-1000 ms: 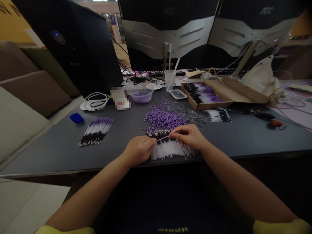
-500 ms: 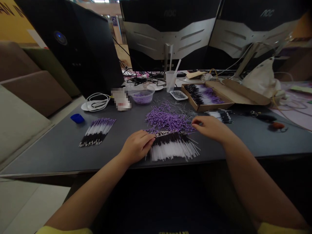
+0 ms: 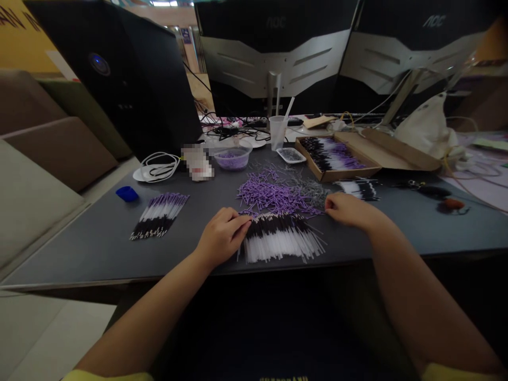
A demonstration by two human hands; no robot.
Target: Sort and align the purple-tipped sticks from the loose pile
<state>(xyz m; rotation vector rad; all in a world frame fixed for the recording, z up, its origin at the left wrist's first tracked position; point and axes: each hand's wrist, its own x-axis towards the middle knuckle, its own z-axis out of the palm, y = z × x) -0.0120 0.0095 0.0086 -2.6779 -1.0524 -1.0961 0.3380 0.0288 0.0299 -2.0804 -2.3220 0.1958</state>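
My wide, dark grey desktop (image 3: 206, 196) bears a heap of short, thin purple sticks (image 3: 268, 193). Behind that heap stand two black-and-silver monitors (image 3: 242, 58), backs to me, each lettered AOC. Behind and left of it rises a black computer tower (image 3: 146, 84) with a blue-lit button (its little front mark is too tiny to read). On the yellow panel (image 3: 29, 45), far behind and left of the heap, I make out "AN", the rest cut off.

An open brown cardboard box (image 3: 349, 174), right of and behind the heap, holds black, clear and purple sticks. Just in front of the heap lies a row of thin black-and-clear tubes (image 3: 278, 246).

My left hand (image 3: 222, 235) is at the row's left end, front-left of the heap, thumb and forefinger drawn together; I can't tell whether a tube is between them. My right hand (image 3: 347, 208) has its fingers curled in beside the loose, wiry grey pieces (image 3: 313, 191) at the heap's right; whether it grips any, I can't tell. The small blue scoop-like cup (image 3: 127, 194) lies well left of the heap.
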